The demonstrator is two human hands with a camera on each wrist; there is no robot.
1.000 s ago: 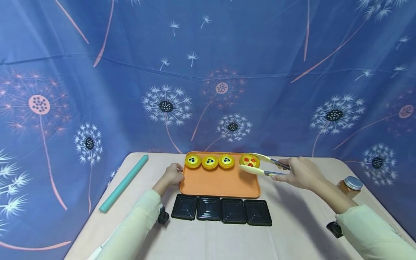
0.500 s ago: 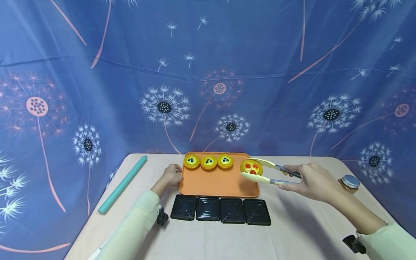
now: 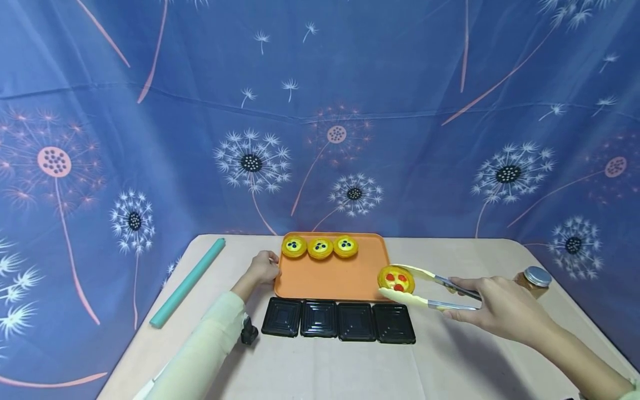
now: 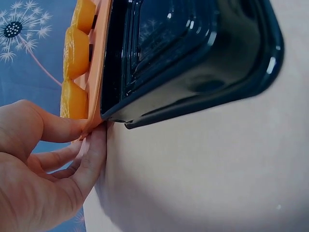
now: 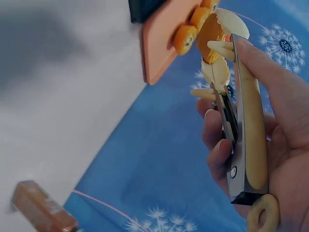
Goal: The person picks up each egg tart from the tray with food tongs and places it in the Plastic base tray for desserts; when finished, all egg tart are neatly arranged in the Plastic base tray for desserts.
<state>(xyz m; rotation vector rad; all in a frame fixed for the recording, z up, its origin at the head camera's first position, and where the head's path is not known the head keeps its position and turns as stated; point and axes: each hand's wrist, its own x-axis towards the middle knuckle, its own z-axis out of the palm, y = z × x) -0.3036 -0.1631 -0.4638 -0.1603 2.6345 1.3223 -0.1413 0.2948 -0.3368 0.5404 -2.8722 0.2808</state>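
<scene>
My right hand (image 3: pixel 505 311) grips a pair of cream-tipped tongs (image 5: pixel 248 130). Between the tong tips is an egg tart (image 3: pixel 396 279) with red pieces on top, held above the right edge of the orange tray (image 3: pixel 330 280). My left hand (image 3: pixel 263 268) pinches the tray's left rim, thumb on top and fingers below, as the left wrist view shows. Three tarts with dark blue dots, among them a left one (image 3: pixel 294 247), sit in a row along the tray's back. Several black square plastic containers (image 3: pixel 319 319) line up in front of the tray.
A teal rolled stick (image 3: pixel 187 283) lies on the table at the left. A jar (image 3: pixel 533 280) with a silver lid stands at the right, beyond my right hand. A blue dandelion-patterned cloth (image 3: pixel 320 166) hangs behind the table.
My right hand has drawn the tongs and the red-topped tart toward me and to the right, from the tray's back right corner to its front right. My left hand stays on the rim.
</scene>
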